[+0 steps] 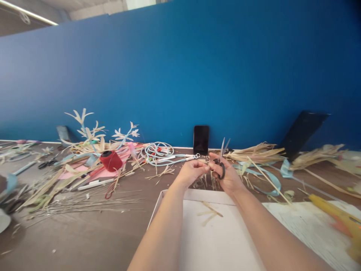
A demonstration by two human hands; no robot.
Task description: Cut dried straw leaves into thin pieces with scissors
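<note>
My right hand (229, 178) holds black-handled scissors (222, 150), its fingers at the finger loops and the blades pointing up, slightly apart. Close against it, my left hand (193, 171) is closed in a pinch. What lies between those fingertips is too small to make out. Both hands are above the far edge of a shallow white box or lid (214, 244). Thin pale dry strips (211, 210) lie inside it. Beyond the hands, a dark phone (201, 139) leans upright on the blue partition.
On the left are a red thread spool (111, 161), pale flowers of dry strips (81, 118), thin wires (96, 203) and coiled light-blue cord (159, 154). To the right lie dry husk bundles (254, 153), blue ribbon (275, 182), a yellow glue gun (332, 210) and a leaning dark panel (304, 131).
</note>
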